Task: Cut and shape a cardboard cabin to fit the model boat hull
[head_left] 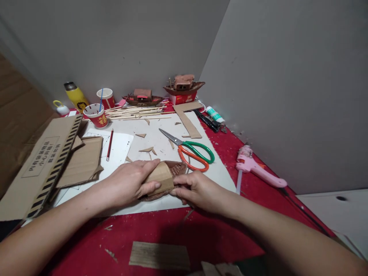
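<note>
A brown model boat hull (175, 168) lies on the white sheet in front of me, with a curved piece of cardboard (161, 179) arched over its middle. My left hand (135, 182) presses the cardboard from the left, thumb on its near face and fingers over the far side. At the cardboard's right edge, my right hand (194, 188) pinches the edge and the hull's near rim between thumb and fingers. The hull's left end is mostly hidden by my left hand. Scissors (186, 147) with green and orange handles lie just beyond the boat.
Two finished model boats (143, 97) stand at the back beside thin sticks (135, 112). Paper cups (97, 115) and a yellow bottle (76, 96) are back left. Cardboard sheets (43, 153) lie left, a pencil (109, 145) near them. A pink glue gun (255, 166) rests right.
</note>
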`<move>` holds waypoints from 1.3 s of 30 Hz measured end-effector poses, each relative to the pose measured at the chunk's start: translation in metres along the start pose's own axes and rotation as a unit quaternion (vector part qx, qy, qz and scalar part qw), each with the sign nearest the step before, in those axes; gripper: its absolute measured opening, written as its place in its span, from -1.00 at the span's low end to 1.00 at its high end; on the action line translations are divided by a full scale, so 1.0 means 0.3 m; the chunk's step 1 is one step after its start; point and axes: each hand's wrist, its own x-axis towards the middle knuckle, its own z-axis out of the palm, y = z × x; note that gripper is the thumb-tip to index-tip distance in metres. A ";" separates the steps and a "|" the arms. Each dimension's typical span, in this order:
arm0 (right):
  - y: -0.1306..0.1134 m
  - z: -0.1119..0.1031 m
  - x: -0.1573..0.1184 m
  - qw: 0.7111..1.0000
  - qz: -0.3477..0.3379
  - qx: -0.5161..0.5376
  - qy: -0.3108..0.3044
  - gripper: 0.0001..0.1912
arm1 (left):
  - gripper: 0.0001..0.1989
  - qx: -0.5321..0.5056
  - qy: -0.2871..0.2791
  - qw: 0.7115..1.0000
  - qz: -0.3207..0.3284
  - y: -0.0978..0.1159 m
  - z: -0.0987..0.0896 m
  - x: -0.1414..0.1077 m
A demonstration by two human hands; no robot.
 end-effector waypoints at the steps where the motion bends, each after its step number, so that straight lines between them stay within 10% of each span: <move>1: -0.001 0.000 0.000 1.000 0.001 -0.001 -0.001 -0.82 | -0.43 0.003 -0.002 1.000 0.002 -0.001 0.001 0.001; 28: 0.005 -0.001 -0.001 1.000 0.008 0.006 -0.007 -0.79 | -0.39 -0.011 -0.006 1.000 0.007 -0.007 -0.006 0.000; 39: 0.035 0.013 0.000 0.999 -0.010 0.038 -0.001 -0.75 | -0.53 -0.376 -0.025 0.925 -0.053 -0.133 -0.083 0.005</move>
